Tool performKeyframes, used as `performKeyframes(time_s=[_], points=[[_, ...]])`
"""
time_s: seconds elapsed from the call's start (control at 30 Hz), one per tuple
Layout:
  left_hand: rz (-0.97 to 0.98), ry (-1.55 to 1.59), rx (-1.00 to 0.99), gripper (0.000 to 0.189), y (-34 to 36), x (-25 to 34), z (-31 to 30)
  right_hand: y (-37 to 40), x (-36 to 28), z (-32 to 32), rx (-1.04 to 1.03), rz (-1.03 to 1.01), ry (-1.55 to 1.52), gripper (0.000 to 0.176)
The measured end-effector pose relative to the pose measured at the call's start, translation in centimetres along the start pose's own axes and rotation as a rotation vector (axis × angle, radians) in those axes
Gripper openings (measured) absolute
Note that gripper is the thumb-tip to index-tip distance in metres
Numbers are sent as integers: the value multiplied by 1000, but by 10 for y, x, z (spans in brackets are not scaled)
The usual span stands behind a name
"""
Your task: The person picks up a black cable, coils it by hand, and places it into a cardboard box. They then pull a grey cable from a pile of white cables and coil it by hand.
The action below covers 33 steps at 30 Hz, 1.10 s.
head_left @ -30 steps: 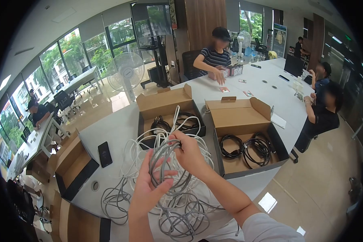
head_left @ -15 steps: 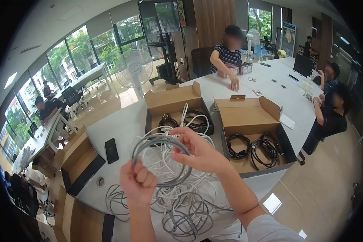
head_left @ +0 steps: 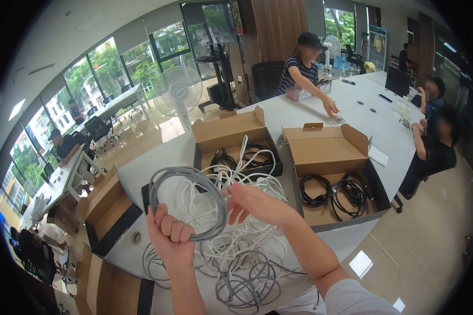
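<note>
My left hand is closed around the lower part of a coiled grey cable, which stands upright in several loops above the table. At the coil's right side is my right hand, its fingers apart and slightly curled, fingertips right at the loops. Beneath both hands spreads a tangled heap of white cables. Loose grey cable lies in tangled loops at the near side of that heap.
Beyond the heap stands an open cardboard box with black and white cables. Another open box, holding coiled black cables, is to its right. Two more boxes stand at left. Across the table, a person reaches over the tabletop.
The grey coil and my left hand have shifted left, and the coil now covers much of the phone. My right hand's fingers have moved from around the coil's upper right to its right edge.
</note>
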<state>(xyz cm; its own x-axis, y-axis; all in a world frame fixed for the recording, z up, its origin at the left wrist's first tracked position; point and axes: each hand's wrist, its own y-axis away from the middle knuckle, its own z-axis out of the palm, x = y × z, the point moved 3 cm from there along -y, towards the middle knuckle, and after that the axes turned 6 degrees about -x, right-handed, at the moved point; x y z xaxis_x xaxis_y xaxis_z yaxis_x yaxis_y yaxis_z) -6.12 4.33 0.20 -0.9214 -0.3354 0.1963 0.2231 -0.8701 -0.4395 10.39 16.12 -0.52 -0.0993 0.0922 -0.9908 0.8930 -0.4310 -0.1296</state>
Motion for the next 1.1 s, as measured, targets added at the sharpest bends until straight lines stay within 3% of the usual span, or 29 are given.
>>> performKeyframes(time_s=[0.03, 0.13, 0.17, 0.3, 0.43, 0.5, 0.6, 0.73, 0.83, 0.93, 1.1], points=[[-13, -63, 49, 32, 0, -2, 0, -1, -1, -1, -16, -45, -202, 62], [-42, -196, 159, 32, 1, -6, -1, 6, -16, 0, 23, -246, -155, 58], [-50, -205, 175, 32, 2, -8, -3, 10, -22, 1, 50, -236, -163, 47], [-48, -303, 237, 31, 1, -14, -1, 10, -20, 11, 107, -271, -259, 28], [14, -404, 267, 31, 3, -16, 0, 11, -23, 14, 60, -241, -276, 25], [44, -436, 356, 33, 5, -14, 2, 11, -26, 18, -3, -258, -345, 24], [42, -422, 334, 32, 6, -16, 4, 12, -26, 21, -53, -287, -445, 23], [90, -442, 395, 33, 8, -24, 15, 10, -18, 22, -41, -203, -628, 23], [76, -420, 344, 35, 10, -32, 17, 12, -19, 18, 8, -198, -655, 23], [37, -422, 140, 37, 10, -33, 7, 14, -24, 16, 65, -211, -592, 24], [-17, -362, 115, 38, 9, -34, 2, 12, -23, 22, 251, -307, -595, 27]])
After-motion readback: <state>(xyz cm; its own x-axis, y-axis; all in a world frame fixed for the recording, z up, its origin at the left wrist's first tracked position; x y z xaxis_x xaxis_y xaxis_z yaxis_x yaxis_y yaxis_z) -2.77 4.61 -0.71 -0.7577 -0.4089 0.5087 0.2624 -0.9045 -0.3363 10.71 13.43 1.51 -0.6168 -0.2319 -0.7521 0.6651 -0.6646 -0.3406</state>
